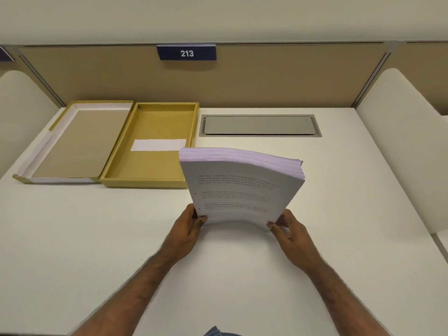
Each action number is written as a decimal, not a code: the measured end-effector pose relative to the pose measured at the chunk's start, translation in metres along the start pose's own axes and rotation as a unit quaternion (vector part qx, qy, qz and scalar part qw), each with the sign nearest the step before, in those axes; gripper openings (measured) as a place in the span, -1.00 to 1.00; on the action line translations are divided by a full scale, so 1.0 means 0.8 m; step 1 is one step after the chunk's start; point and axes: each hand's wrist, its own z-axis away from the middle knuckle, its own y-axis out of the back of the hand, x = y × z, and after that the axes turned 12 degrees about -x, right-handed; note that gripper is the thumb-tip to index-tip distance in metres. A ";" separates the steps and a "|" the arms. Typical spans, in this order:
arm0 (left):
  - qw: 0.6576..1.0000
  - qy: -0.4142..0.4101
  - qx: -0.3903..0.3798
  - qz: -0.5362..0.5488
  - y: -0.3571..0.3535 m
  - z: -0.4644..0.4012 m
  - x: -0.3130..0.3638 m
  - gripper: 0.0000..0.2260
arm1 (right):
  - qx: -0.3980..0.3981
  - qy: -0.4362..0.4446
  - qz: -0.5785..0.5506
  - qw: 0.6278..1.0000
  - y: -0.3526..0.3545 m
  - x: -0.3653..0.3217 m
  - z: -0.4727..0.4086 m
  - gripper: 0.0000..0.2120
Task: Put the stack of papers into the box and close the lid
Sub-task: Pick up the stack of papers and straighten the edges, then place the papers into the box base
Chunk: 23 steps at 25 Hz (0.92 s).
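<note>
A thick stack of printed papers point(240, 183) is raised off the desk, tilted up toward me and bowed in the middle. My left hand point(188, 225) grips its near left corner and my right hand point(289, 227) grips its near right corner. The mustard-yellow box point(116, 172) lies open at the back left, a white label on its floor. The stack's far left corner overlaps the box's right front corner in view. The lid point(70, 139) lies inside-up, touching the box's left side.
The white desk point(97, 238) is bounded by a tan partition with a "213" sign point(186, 53). A grey cable hatch point(259, 125) is set into the desk at the back right. White side panels stand at both sides.
</note>
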 end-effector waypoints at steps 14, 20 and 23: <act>0.999 0.020 -0.027 -0.001 0.193 0.017 -0.028 -0.76 | 0.015 0.014 0.007 1.000 -0.093 -0.123 -0.081 -0.69; 0.990 0.112 -0.087 0.011 0.360 -0.037 -0.060 -0.80 | -0.066 -0.018 -0.117 0.991 -0.157 -0.183 -0.211 -0.70; 0.980 0.160 -0.117 0.015 0.414 -0.079 -0.082 -0.82 | -0.069 -0.064 -0.138 0.986 -0.184 -0.201 -0.276 -0.79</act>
